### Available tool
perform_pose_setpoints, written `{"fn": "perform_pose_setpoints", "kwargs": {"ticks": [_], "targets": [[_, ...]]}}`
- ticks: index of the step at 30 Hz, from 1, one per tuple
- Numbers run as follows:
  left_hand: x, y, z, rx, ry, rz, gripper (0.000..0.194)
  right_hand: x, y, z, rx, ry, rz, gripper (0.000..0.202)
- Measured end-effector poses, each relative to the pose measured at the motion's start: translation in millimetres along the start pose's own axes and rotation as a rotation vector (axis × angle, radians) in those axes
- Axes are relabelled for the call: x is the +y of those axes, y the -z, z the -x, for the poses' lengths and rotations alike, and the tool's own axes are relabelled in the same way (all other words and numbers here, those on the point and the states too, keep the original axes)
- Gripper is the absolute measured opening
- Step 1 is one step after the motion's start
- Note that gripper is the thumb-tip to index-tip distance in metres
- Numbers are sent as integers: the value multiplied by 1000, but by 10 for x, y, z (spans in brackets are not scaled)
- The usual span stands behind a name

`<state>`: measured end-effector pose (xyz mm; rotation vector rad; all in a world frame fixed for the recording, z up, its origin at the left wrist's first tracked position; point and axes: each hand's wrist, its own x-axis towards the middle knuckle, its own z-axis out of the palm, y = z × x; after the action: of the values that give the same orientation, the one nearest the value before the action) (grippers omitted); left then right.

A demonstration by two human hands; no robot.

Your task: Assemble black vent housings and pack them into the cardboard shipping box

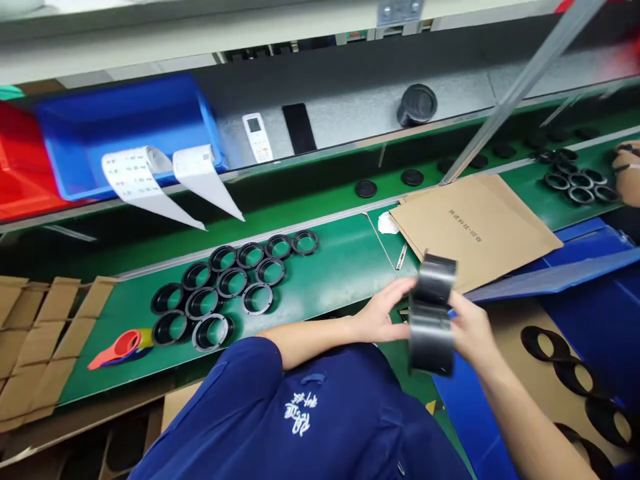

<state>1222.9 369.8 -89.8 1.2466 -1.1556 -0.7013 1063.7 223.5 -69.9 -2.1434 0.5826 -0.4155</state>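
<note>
Two black plastic rings are held side-on in front of my body, the upper ring (pixel 437 280) touching the lower ring (pixel 431 339). My left hand (pixel 383 313) grips them from the left, with fingers at the upper one and the thumb at the lower one. From the right, my right hand (pixel 469 327) closes around the same pair; some of its fingers are hidden behind them. Several similar black rings (pixel 231 283) stand grouped on the green work surface (pixel 330 283) to the left.
Cardboard sheets (pixel 475 227) lie beyond my hands. At the right, a blue box (pixel 485 413) contains more black rings (pixel 573 375). A shelf above bears a blue bin (pixel 130 110), label rolls (pixel 133 167) and a remote control (pixel 257 138). Another person's hand (pixel 629 170) is at far right.
</note>
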Motion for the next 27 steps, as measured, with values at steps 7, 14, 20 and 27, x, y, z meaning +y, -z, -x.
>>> {"fn": "perform_pose_setpoints", "kwargs": {"ticks": [7, 14, 20, 27], "targets": [[-545, 931, 639, 481, 454, 97, 30, -371, -1747, -688, -340, 5, -122, 29], [-1059, 1895, 954, 96, 713, -597, 30, -154, -1743, -766, -318, -45, -23, 31], [-1235, 2189, 1029, -192, 947, -958, 32, 94, -1110, -268, -264, -190, 34, 30], [-1028, 2201, 881, -600, 888, -1380, 28, 82, 156, 487, 155, -371, 35, 29]]}}
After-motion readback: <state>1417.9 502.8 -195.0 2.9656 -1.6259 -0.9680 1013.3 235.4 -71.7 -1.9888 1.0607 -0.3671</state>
